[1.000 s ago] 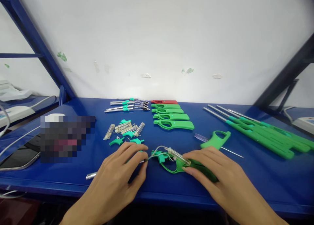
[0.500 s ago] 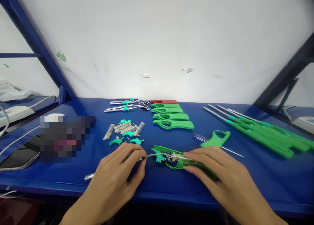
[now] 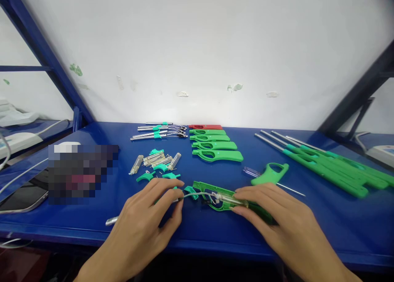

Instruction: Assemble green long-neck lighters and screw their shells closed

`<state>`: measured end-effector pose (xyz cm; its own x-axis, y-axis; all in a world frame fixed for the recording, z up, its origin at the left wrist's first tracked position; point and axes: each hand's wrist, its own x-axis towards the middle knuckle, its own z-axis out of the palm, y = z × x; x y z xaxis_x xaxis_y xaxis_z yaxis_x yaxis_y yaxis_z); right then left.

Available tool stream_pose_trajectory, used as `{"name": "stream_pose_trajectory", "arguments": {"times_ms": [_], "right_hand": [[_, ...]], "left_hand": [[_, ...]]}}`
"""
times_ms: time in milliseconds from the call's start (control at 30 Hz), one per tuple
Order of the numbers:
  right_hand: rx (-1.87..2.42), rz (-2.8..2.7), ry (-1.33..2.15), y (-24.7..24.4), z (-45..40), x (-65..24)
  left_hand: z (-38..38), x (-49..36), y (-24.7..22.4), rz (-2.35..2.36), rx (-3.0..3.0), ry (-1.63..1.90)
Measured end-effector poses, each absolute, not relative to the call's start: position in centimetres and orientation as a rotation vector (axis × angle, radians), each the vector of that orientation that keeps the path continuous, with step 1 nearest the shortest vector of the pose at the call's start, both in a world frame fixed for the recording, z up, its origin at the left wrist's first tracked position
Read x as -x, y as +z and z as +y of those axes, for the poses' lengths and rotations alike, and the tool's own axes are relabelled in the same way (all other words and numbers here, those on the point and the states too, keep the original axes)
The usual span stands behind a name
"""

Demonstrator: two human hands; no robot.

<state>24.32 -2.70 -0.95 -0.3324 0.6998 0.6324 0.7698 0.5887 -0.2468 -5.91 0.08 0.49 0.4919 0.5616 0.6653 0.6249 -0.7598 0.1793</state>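
At the table's front, my left hand (image 3: 150, 220) pinches a thin metal tube (image 3: 111, 221), whose end sticks out to the left. A pale wire (image 3: 197, 193) runs from its fingertips to a clear gas tank (image 3: 232, 199). My right hand (image 3: 271, 212) holds that tank and an opened green lighter shell (image 3: 215, 188) by the right end, between thumb and fingers. Between the hands lies a teal trigger piece (image 3: 191, 192), just left of the shell and under the wire. The rest of the shell is hidden under my right hand.
Behind are loose tanks (image 3: 162, 159), teal pieces (image 3: 146, 176), wired tubes (image 3: 149, 137) and handle shells (image 3: 218, 155). A green half shell (image 3: 272, 174) overlaps a screwdriver (image 3: 291, 189). Long green lighters (image 3: 335, 167) lie right; a phone (image 3: 23, 194) lies left.
The teal trigger piece has moved left, out of the green shell's end. Both hands stay nearly in place with their holds unchanged.
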Motion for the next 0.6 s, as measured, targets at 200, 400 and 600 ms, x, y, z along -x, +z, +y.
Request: {"name": "stream_pose_trajectory", "arguments": {"times_ms": [200,400,600], "right_hand": [[1.233,-2.060,-0.116,-1.56,-2.49,-24.44],[1.333,-1.999,-0.090,-1.91,-2.41,-24.44],[1.358,-2.004,-0.068,-1.96,-2.31,-24.54]], "left_hand": [[0.16,5.94,0.43,-1.049,2.651,-1.110],[-0.02,6.14,0.27,-1.049,2.623,-1.095],[-0.22,6.10,0.26,-1.025,2.584,-1.126]]}}
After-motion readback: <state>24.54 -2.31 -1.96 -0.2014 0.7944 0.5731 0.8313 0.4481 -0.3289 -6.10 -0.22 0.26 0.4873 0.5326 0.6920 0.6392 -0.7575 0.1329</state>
